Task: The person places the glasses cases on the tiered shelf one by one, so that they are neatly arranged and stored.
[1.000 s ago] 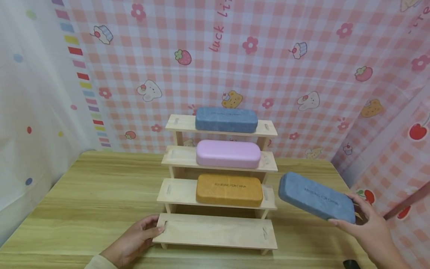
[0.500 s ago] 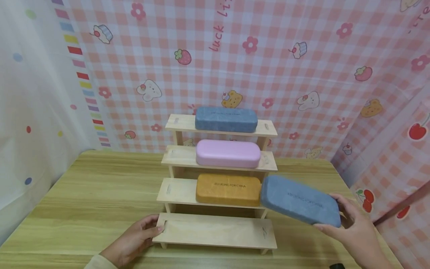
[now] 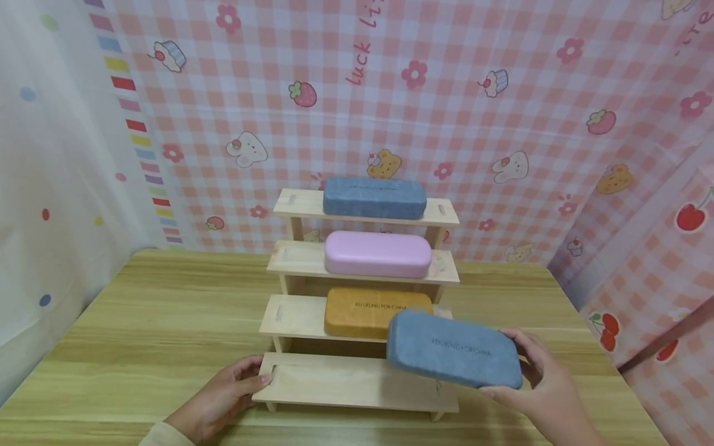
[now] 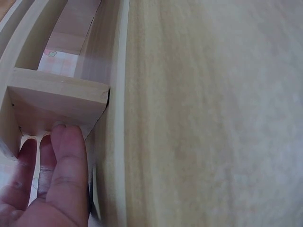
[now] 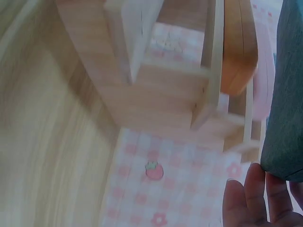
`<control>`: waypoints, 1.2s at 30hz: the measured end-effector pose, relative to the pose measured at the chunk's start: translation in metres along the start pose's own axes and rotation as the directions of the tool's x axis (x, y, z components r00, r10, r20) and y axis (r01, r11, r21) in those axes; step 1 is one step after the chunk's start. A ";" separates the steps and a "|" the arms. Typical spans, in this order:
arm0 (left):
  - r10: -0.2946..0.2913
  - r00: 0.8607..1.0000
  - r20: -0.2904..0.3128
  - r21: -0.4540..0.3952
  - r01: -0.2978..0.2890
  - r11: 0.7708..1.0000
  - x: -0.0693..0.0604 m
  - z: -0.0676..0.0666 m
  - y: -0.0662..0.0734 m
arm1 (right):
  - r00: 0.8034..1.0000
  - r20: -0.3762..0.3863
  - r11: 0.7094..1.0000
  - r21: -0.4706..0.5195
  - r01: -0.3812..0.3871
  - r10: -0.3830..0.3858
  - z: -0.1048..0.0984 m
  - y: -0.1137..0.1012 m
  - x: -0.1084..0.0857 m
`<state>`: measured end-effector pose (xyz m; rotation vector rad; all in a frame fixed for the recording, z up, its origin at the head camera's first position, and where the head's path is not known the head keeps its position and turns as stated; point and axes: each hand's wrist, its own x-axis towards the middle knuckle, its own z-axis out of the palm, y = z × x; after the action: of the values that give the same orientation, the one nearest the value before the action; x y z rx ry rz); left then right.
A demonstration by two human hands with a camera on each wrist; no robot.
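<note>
In the head view my right hand (image 3: 549,387) grips the right end of a blue glasses case (image 3: 454,350), thumb below and fingers behind. The case is held tilted above the right part of the bottom step, overlapping the view of an orange glasses case (image 3: 357,313). My left hand (image 3: 223,396) holds the left end of the stepped wooden display rack (image 3: 323,381), thumb on the bottom board. In the left wrist view its fingertips (image 4: 68,142) touch the end support. A pink glasses case (image 3: 378,254) and another blue glasses case (image 3: 375,198) lie on the upper steps.
The rack stands on a wood-grain table (image 3: 167,322). Behind it hangs a pink checked cloth (image 3: 346,136) with printed cartoons, and a white dotted curtain (image 3: 56,186) hangs at the left.
My right hand has carried the blue glasses case leftward and slightly down, from beside the rack to over the bottom step. My left hand stays on the rack.
</note>
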<state>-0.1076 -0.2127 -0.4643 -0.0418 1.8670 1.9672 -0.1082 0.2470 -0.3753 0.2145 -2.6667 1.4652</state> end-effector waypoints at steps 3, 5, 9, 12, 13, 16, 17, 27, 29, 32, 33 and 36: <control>-0.003 1.000 -0.010 0.003 0.003 1.000 0.000 0.000 0.000 | 1.000 0.013 1.000 0.028 -0.001 0.001 0.009 -0.004 -0.002; -0.003 1.000 -0.015 0.004 0.003 1.000 0.000 0.000 0.000 | 1.000 0.023 0.999 0.045 -0.017 0.016 0.014 -0.007 -0.002; 0.001 1.000 -0.017 -0.002 -0.001 1.000 -0.001 0.001 0.000 | 0.999 0.034 0.997 0.072 -0.019 0.016 0.024 -0.010 -0.004; 0.003 1.000 -0.011 -0.006 -0.003 1.000 -0.001 0.000 0.000 | 0.999 0.034 0.996 0.085 0.012 -0.015 0.031 -0.010 -0.006; 0.005 1.000 -0.009 -0.005 -0.005 1.000 -0.001 0.000 0.000 | 0.999 0.033 0.996 0.087 0.026 -0.029 0.033 -0.009 -0.006; 0.005 1.000 -0.005 -0.005 -0.005 1.000 -0.001 -0.001 -0.001 | 0.999 0.033 0.995 0.091 0.030 -0.033 0.039 -0.008 -0.007; 0.005 1.000 -0.005 -0.005 -0.005 1.000 -0.001 -0.001 -0.001 | 0.999 0.035 0.995 0.093 0.023 -0.026 0.041 -0.007 -0.008; 0.002 1.000 -0.002 -0.004 -0.002 1.000 0.000 -0.001 0.000 | 0.998 0.061 0.998 0.055 -0.034 0.030 0.058 -0.005 -0.010; -0.004 1.000 -0.004 -0.003 0.004 1.000 0.000 -0.001 0.000 | 0.997 0.067 0.998 0.033 -0.050 0.047 0.061 -0.005 -0.010; -0.005 1.000 -0.004 -0.004 0.005 1.000 0.000 -0.001 0.000 | 0.995 0.084 0.998 0.012 -0.063 0.062 0.065 -0.004 -0.009; -0.004 1.000 -0.003 -0.004 0.004 1.000 0.000 -0.001 0.000 | 0.993 0.092 0.997 0.015 -0.071 0.070 0.066 -0.005 -0.009; -0.002 1.000 -0.007 -0.003 0.002 1.000 0.000 0.000 0.000 | 0.989 0.116 0.995 0.013 -0.097 0.095 0.070 -0.006 -0.008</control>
<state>-0.1072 -0.2129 -0.4644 -0.0508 1.8680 1.9711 -0.0999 0.1853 -0.4089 0.1796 -2.7915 1.5513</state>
